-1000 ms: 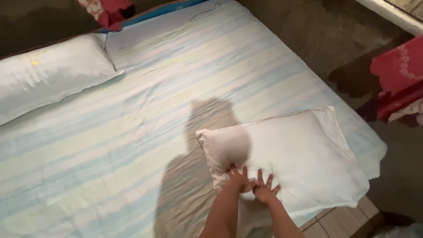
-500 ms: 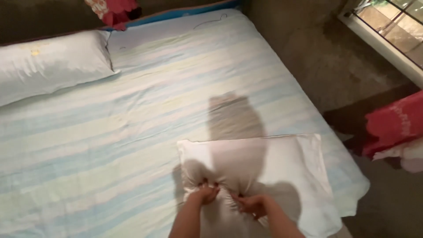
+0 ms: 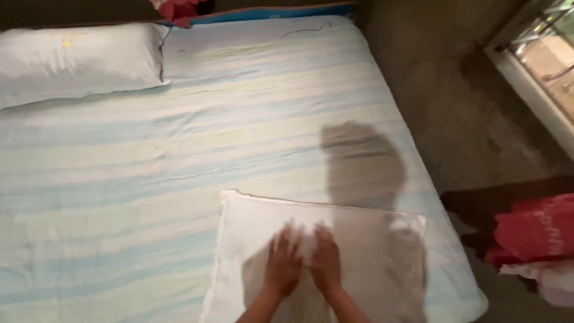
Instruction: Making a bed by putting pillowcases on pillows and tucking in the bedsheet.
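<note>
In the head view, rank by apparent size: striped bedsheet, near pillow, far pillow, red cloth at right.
1. striped bedsheet
2. near pillow and far pillow: alike, nearness makes it unsure
3. red cloth

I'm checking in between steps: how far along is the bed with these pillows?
Done: the striped sheet lies spread over the mattress, and one white pillow sits at the far corner. In hand: left hand and right hand press flat, open, on the near pillow. Left: that pillow lies at the near edge, away from the other.
</note>
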